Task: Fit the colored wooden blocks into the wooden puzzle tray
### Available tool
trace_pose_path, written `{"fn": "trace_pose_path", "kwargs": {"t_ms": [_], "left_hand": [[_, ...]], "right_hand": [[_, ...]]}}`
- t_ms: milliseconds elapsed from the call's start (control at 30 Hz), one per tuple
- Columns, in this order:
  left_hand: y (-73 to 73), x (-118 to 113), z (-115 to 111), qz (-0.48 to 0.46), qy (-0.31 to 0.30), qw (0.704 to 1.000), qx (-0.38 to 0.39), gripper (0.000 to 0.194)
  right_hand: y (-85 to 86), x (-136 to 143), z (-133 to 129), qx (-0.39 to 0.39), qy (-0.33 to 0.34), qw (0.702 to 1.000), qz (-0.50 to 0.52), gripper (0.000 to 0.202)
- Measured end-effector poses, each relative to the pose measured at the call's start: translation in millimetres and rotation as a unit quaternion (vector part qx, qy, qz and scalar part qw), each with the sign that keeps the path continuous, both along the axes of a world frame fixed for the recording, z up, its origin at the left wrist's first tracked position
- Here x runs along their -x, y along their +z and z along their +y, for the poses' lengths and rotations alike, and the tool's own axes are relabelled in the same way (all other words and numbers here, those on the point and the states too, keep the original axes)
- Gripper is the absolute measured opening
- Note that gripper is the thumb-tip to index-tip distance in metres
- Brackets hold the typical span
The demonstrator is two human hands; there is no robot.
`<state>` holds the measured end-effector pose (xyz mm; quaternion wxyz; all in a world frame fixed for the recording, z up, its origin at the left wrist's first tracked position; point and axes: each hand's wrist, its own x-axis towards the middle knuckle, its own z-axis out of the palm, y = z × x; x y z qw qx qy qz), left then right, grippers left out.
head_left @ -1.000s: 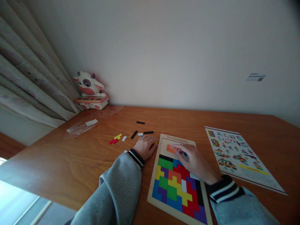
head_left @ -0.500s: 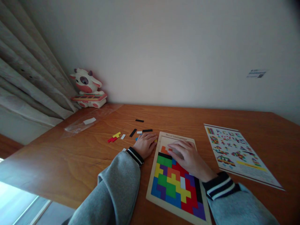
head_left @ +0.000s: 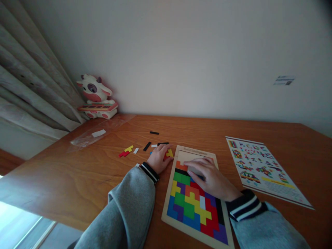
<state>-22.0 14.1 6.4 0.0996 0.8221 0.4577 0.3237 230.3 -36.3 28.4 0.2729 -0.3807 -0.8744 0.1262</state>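
Wood tbl [head_left: 103,180]: board [head_left: 189,155] long axis pts away; R fingers [head_left: 194,164] apart, L fingers [head_left: 163,148] unclear.

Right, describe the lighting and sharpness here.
Head view: dim overall, with pale sheen on the left of the table; same head view: wall lighter mid-picture, dark patch in the top right corner; head view again: board and sheet lettering too soft to read.

head cam | from wearer's head | facing forward, down | desk [head_left: 90,180] near, wall [head_left: 194,62] beyond
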Motion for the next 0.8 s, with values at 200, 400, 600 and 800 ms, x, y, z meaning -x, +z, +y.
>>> {"fn": "trace_pose_path", "kwargs": {"t_ms": [200,400,600,800], "left_hand": [[2.4,-0.1,-0.7,-0.061,-0.018,0.998,-0.026,0.032],[9.4,-10.3,-11.3,-0.110,-0.062,0.988,-0.091,0.021],[8.5,-43.6,-37.1,-0.301,-0.074,0.950,0.027,0.045],[10.3,-56.7,-43.9,-0.337,-0.101,0.924,0.152,0.040]], "right_hand": [[1.2,-2.2,2.4,-0.023,-0.039,0.998,0.049,0.022],[1.9,-8.8,7.1,0.052,-0.151,0.973,0.169,0.027],[6.9,-1.8,0.6,0.177,-0.046,0.962,0.202,0.031],[2.9,-1.5,4.0,0.205,-0.033,0.960,0.189,0.028]]}}
